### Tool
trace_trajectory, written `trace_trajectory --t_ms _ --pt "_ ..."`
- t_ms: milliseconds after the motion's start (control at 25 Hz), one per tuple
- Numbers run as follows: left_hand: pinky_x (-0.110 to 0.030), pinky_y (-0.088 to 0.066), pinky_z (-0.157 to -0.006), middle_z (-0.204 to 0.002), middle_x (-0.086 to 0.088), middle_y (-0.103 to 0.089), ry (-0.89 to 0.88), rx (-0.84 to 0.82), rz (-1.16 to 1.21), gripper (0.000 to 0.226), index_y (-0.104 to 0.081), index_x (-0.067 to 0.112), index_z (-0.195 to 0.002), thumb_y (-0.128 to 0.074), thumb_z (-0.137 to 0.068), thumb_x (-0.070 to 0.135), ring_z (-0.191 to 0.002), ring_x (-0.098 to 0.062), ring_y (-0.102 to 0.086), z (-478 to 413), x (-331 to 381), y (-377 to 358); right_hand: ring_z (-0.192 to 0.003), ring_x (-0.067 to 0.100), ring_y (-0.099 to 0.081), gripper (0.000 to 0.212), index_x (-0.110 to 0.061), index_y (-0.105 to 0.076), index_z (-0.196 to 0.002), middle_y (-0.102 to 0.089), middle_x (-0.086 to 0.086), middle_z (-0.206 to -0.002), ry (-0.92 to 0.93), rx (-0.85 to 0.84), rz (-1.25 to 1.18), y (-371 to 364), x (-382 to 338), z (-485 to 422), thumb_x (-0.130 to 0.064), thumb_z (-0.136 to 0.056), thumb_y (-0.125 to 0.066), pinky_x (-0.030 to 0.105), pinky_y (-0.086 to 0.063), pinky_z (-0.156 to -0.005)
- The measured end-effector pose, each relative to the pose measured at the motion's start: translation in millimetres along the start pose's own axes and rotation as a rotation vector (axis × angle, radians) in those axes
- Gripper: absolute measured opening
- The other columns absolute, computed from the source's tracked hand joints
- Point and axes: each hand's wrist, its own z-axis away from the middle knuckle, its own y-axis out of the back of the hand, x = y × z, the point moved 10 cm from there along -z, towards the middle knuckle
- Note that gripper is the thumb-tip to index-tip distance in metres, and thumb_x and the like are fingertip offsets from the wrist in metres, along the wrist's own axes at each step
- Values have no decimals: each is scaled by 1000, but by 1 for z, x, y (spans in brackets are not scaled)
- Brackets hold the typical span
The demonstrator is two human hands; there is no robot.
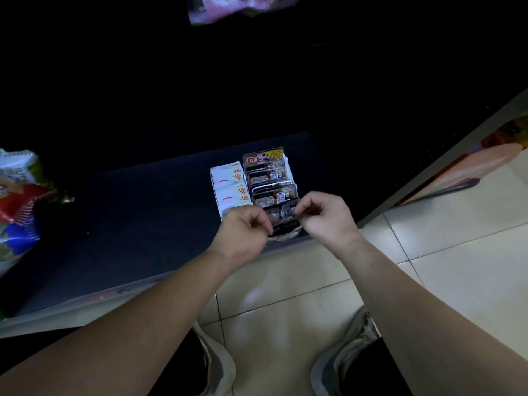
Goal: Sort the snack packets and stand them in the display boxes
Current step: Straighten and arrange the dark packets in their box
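Two display boxes stand side by side on a low dark shelf (137, 212). The left box (228, 185) holds several white packets marked 20%. The right box (270, 175) holds several dark packets, the rear one marked 10%. A dark snack packet (283, 217) stands at the front of the right box. My left hand (247, 227) pinches its left top corner and my right hand (324, 214) pinches its right top corner. The packet's lower part is hidden behind my hands.
Colourful snack bags (17, 201) lie at the shelf's left end. A pink bag (237, 7) hangs above in the dark. An orange carton (463, 170) sits on the neighbouring shelf to the right. Below me are a tiled floor (445, 244) and my two shoes (217, 364).
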Motion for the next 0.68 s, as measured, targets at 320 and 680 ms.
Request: trace_trajectory --t_ms 320,680 --pt "-13 -44 -60 -80 16 -64 -2 -42 -204 31 -67 30 -109 -62 -89 6 -60 4 -57 -17 -8 2 -89 14 -64 45 -34 -71 -82 -70 -2 -94 -134 -148 68 -22 26 8 7 -75 -54 24 -47 -75" --pt "-25 -54 -70 -79 14 -70 6 -24 -299 13 -73 28 -75 -77 -85 20 -75 -8 -65 -24 -6 1 -97 26 -71 29 -23 -72 -86 -76 5 -93 -340 82 -188 2 42 5 1 -81 -55 42 -57 -90"
